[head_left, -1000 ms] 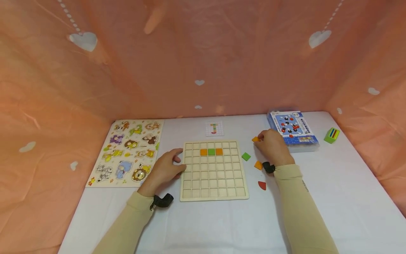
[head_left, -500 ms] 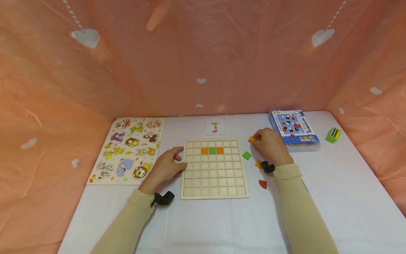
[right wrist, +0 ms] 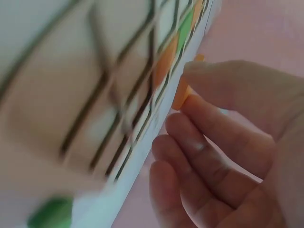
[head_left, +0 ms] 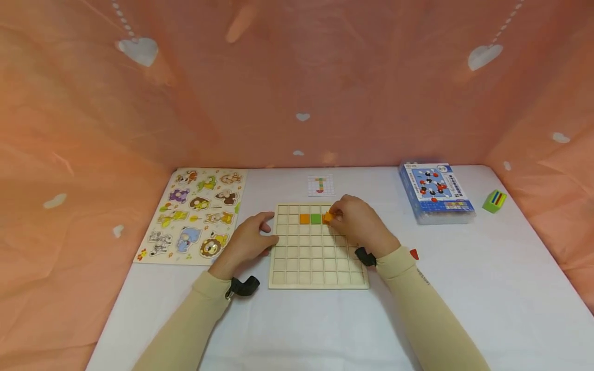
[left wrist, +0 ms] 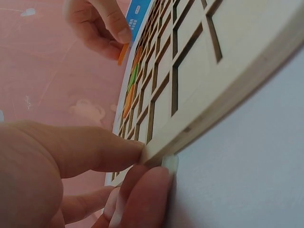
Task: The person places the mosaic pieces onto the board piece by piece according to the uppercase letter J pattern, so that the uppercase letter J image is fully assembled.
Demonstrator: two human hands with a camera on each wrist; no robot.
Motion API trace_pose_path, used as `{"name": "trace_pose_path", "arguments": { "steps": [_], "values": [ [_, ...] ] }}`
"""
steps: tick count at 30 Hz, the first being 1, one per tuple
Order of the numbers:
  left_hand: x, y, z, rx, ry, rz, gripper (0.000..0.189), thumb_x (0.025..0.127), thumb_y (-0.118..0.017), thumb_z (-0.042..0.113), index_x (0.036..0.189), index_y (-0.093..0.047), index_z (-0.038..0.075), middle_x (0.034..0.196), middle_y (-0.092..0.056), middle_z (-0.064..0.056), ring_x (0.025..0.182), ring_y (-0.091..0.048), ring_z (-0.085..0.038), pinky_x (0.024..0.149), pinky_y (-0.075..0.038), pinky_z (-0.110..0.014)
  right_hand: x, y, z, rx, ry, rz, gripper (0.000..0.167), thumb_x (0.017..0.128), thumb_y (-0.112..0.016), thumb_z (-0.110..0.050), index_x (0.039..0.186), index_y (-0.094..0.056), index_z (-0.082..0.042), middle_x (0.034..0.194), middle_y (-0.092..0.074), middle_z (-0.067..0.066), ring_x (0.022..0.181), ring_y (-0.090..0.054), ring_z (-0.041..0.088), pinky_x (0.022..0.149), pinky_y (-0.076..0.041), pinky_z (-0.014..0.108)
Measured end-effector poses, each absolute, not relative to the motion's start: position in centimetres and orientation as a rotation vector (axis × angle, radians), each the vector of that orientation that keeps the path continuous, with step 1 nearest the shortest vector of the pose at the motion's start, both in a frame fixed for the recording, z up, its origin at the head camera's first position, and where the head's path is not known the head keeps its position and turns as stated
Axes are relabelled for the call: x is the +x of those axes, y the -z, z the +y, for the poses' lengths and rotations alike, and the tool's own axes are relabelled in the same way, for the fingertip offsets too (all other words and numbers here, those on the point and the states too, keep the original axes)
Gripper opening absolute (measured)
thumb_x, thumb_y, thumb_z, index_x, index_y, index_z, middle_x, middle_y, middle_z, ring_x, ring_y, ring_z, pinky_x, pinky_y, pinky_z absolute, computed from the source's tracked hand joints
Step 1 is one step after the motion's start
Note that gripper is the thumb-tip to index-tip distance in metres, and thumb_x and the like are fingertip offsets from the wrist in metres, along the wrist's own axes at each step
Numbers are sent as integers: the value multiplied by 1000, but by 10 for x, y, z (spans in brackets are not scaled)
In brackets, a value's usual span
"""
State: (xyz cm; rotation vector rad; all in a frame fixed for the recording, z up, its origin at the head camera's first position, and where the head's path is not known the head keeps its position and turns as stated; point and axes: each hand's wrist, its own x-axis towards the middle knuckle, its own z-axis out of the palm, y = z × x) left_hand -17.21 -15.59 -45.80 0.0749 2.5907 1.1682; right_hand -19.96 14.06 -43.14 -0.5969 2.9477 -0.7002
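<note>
A wooden grid board (head_left: 315, 265) lies in the middle of the table. My left hand (head_left: 245, 241) grips its left edge; the left wrist view has the thumb on the rim (left wrist: 190, 130) and fingertips curled at the underside. Over the board's upper rows, my right hand (head_left: 364, 225) pinches an orange square tile (right wrist: 180, 92) between thumb and index finger. That tile is held tilted, close above the row where an orange tile (head_left: 304, 219), a green tile (head_left: 316, 219) and another orange tile (right wrist: 165, 61) sit in cells.
Behind the board lies a pattern card (head_left: 321, 185). An animal puzzle board (head_left: 190, 219) is at left. A boxed molecule set (head_left: 438, 193) and a green striped block (head_left: 494, 201) stand at right. Near the right sleeve lies a red quarter-round piece (head_left: 414, 253); a green tile (right wrist: 51, 212) lies beside the board.
My right hand has moved left from the table beside the box to over the board, carrying the orange tile. My left hand stays at the board's left edge.
</note>
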Motion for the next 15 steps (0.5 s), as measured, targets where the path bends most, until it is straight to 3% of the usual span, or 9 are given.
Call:
{"name": "trace_pose_path", "arguments": {
  "steps": [6, 15],
  "values": [
    [-171, 460, -152, 66, -1194, 2572, 71, 95, -77, 16, 161, -50, 10, 117, -63, -13, 66, -69, -14, 64, -55, -26, -191, 434, 123, -724, 659, 2929, 19, 97, -80, -19, 109, -82, -5, 98, -71, 5, 89, -64, 20, 85, -59, 40],
    [-171, 458, -154, 50, -1178, 2569, 71, 96, -77, 19, 161, -49, 12, 120, -63, -13, 69, -69, -15, 66, -57, -27, -184, 437, 111, -785, 586, 2952, 16, 97, -78, -14, 110, -82, -7, 103, -70, 5, 95, -66, 22, 88, -62, 39]
  ]
}}
